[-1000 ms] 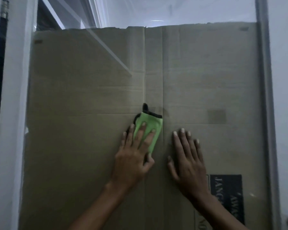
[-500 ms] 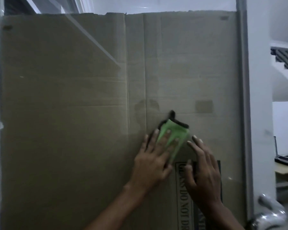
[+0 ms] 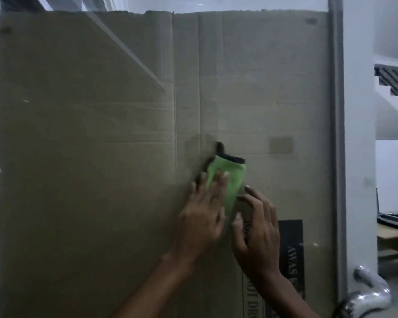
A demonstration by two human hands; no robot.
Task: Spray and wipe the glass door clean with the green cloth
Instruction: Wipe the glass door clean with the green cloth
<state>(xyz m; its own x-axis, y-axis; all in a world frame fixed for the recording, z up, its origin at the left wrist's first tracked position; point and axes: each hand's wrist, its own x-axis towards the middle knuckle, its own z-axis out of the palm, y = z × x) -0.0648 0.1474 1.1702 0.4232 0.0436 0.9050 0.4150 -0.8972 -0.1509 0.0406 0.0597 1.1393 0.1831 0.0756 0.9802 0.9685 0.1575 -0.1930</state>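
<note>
1. Green cloth (image 3: pixel 230 180), folded with a black edge along its top, lies flat against the glass door (image 3: pixel 78 157) a little right of the pane's middle and somewhat below mid-height.
2. On the cloth's left part presses the left hand (image 3: pixel 202 216), its straight fingers spread slightly apart, the fingertips on the green fabric and the palm lower down against the pane.
3. Just beside it on the right sits the right hand (image 3: pixel 257 228), its fingers bent at the knuckles and a little apart. The upper fingertips touch or nearly touch the cloth's lower right edge; whether they pinch the fabric cannot be told from this blurred view. The thumb points up toward the cloth's lower tip.
4. Both forearms rise from the bottom edge, close together and angled up toward the cloth.
5. Behind the glass stands a large sheet of brown cardboard (image 3: pixel 101 214) that covers almost the whole pane, with vertical creases near the middle and a black printed label (image 3: pixel 292 249) beside the right wrist.
6. At the lower right, a shiny metal door handle (image 3: pixel 368 292) projects from the grey door frame (image 3: pixel 337 134).
7. Farther right, past the frame, a white wall (image 3: pixel 359 111) and part of a staircase (image 3: pixel 395 83) are visible.
</note>
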